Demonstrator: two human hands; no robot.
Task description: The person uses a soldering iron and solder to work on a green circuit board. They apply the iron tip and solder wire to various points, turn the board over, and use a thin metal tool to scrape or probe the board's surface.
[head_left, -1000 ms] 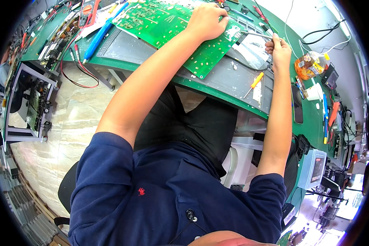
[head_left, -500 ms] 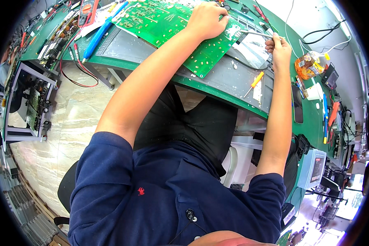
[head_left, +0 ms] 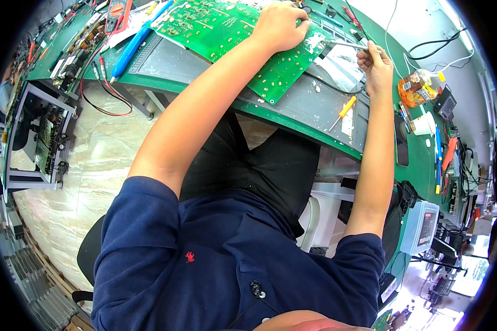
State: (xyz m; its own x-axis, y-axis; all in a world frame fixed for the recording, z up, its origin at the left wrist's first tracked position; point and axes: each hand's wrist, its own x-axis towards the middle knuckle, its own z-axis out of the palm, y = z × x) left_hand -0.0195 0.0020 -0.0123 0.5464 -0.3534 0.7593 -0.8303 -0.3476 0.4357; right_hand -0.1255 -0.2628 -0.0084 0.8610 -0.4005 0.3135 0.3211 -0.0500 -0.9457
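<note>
A large green circuit board [head_left: 284, 77] lies slanted on a grey mat [head_left: 165, 65]. Over its far right part rests my left hand [head_left: 281, 27], fingers curled and closed; what they grip is hidden beneath the hand. My right hand [head_left: 375, 69] is closed on a slim silver tool [head_left: 348, 44], whose kind is unclear. The tool points left, its tip close to the board's right edge by a whitish patch. Below the right hand, an orange-handled screwdriver [head_left: 346, 107] lies on the mat. A clear plastic bag [head_left: 342, 69] lies between board and right hand.
Right of my right arm stand a bottle of orange drink [head_left: 419, 88], a white cup [head_left: 424, 124] and a dark phone [head_left: 401, 140]. At left lie a thick blue pen-shaped tool [head_left: 138, 47] and a red multimeter [head_left: 117, 15], its leads hanging over the table edge.
The silver tool's tip has shifted slightly right, away from the whitish patch. My right hand's fingers have moved a little. My left hand and the board stay nearly in place.
</note>
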